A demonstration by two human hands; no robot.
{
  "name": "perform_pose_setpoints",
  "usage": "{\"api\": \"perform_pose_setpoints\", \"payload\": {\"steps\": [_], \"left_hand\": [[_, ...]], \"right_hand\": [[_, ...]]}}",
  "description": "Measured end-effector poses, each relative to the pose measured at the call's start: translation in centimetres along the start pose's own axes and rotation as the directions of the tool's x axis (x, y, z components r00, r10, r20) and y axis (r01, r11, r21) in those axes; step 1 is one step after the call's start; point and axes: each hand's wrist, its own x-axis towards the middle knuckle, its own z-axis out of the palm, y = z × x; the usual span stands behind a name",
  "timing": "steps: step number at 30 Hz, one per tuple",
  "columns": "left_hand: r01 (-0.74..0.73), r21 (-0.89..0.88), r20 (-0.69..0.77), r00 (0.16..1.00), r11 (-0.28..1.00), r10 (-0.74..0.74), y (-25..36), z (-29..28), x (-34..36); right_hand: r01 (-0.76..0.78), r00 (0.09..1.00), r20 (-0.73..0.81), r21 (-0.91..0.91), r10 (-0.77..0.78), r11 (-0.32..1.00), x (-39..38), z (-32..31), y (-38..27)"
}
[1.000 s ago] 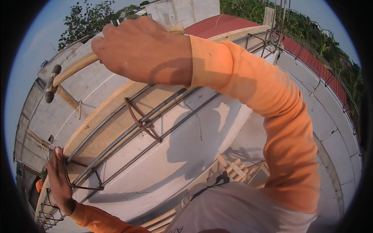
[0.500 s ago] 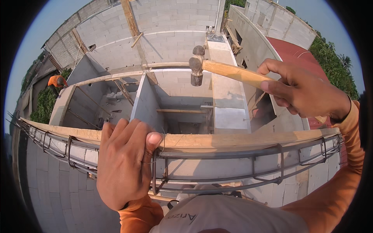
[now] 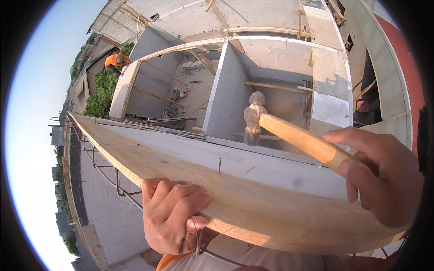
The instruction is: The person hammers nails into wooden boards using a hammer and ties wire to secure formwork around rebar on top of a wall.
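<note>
While the right hand (image 3: 379, 171) held the hammer (image 3: 300, 137) out over the far side of the plank (image 3: 280, 217), its thumb and index finger pinched the wooden handle from either side, the index almost straight and the other fingers bent beneath; the handle's butt was hidden behind the hand; the hammer's metal head hung clear of the wood, to the right of a nail (image 3: 219, 165) and apart from it; that nail stood upright near the plank's far edge.

The left hand (image 3: 174, 214) had its fingers curled tightly over the plank's near edge, knuckles on the upper face, thumb pressed below; a thin wire (image 3: 195, 232) looped past the thumb; rebar (image 3: 118, 183) ran along the plank's outer side, to the left of that hand.

Beyond the plank lay the top of a white wall (image 3: 275, 167), and below it rooms split by a partition (image 3: 216, 97), with a pole (image 3: 273, 87) spanning one of them; at the far left a co-worker (image 3: 116, 60) in orange bent over a corner, above a bush (image 3: 101, 97); a red roof (image 3: 403, 54) showed at the right.
</note>
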Motion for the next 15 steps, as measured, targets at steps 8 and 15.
{"api": "perform_pose_setpoints", "payload": {"steps": [8,15], "left_hand": [[0.085,0.068,-0.028,0.996,0.994,-0.083,1.2,0.4,0.8],[0.086,0.086,-0.040,0.996,0.993,-0.082,1.2,0.3,1.0]], "right_hand": [[0.201,0.973,0.093,0.127,-0.213,0.971,4.5,-0.5,-1.0],[0.268,0.886,0.380,0.052,-0.267,0.962,7.9,-0.9,-0.3]]}}
